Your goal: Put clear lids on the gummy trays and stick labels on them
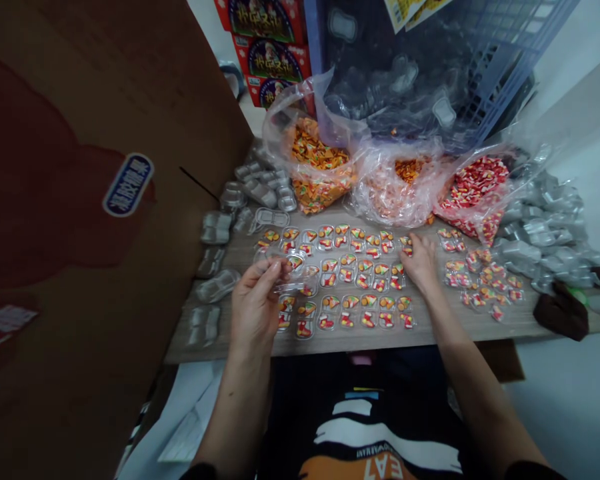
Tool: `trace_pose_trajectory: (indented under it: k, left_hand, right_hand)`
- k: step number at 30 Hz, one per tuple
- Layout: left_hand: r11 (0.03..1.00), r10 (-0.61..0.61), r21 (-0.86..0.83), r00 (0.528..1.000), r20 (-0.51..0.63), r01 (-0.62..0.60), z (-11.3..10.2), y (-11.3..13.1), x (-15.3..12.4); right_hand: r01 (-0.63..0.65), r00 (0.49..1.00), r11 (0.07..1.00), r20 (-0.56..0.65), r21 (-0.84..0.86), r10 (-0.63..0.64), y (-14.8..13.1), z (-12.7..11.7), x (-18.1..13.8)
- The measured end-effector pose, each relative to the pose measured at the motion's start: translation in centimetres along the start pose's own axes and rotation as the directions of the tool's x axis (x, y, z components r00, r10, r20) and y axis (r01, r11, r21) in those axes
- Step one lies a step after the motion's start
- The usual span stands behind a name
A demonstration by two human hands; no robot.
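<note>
My left hand [258, 297] is closed on clear plastic blister trays [291, 283], held by their edges over the left end of the rows. My right hand [422, 262] has its fingers closed at the right edge of a filled blister tray [407, 245] in the back row. Several filled trays [347, 275] lie in rows on the wooden table, each with small colourful pieces in two compartments. The pieces look like pizza slices and red boots. A loose pile of red and yellow pieces [487, 283] lies right of my right hand.
Open bags of orange pieces [320, 173], more orange pieces [413, 170] and red-white pieces [477, 183] stand behind the rows. Empty trays are heaped left [215, 230] and right [545, 227]. A blue basket [317, 67] stands behind. A large cardboard box [180, 100] borders the left side.
</note>
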State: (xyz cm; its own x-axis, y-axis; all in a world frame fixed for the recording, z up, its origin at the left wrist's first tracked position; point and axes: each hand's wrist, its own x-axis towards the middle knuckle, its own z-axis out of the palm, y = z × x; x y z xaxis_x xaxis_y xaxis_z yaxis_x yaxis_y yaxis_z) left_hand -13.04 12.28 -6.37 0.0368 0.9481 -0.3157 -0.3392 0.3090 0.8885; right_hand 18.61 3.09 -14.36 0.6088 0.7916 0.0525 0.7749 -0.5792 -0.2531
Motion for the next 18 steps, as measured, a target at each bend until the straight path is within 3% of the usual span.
trace_pose_trajectory:
  k: [9,18]
  left_hand:
    - [1.0,-0.001,-0.007,1.0,0.005,0.001,-0.1,-0.5,0.6]
    - [1.0,0.009,0.012,1.0,0.03,-0.01,0.1,-1.0,0.6]
  right_hand:
    - [0.116,0.99,0.993,-0.083,-0.022,-0.117,2.4,0.2,-1.3]
    - [0.323,0.944,0.943,-0.043,-0.079,-0.326,4.4,-0.2,-4.2]
